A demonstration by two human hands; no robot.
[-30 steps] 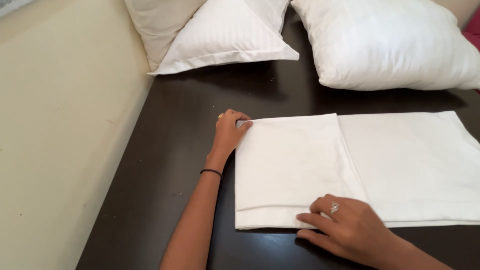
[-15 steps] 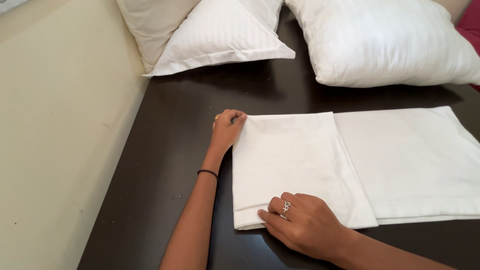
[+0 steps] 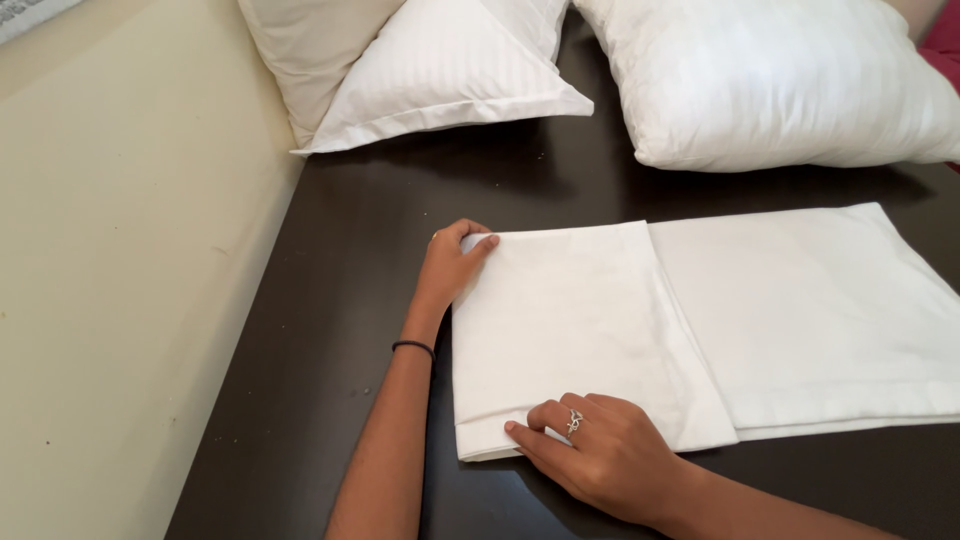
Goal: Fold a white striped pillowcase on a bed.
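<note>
A white pillowcase (image 3: 700, 320) lies flat on the dark table (image 3: 340, 300), its left part folded over onto itself. My left hand (image 3: 452, 264) pinches the far left corner of the folded part. My right hand (image 3: 600, 455), wearing a ring, grips the near left corner with its fingers curled on the cloth edge. A thin black band circles my left wrist.
Two white pillows (image 3: 440, 70) (image 3: 770, 80) and a cream one (image 3: 300, 45) lie at the table's far side. A pale cream wall or surface (image 3: 120, 280) borders the table on the left. A red item (image 3: 940, 50) shows at the far right edge.
My right hand slid left along the near edge of the pillowcase to its near left corner. My left hand stayed on the far corner.
</note>
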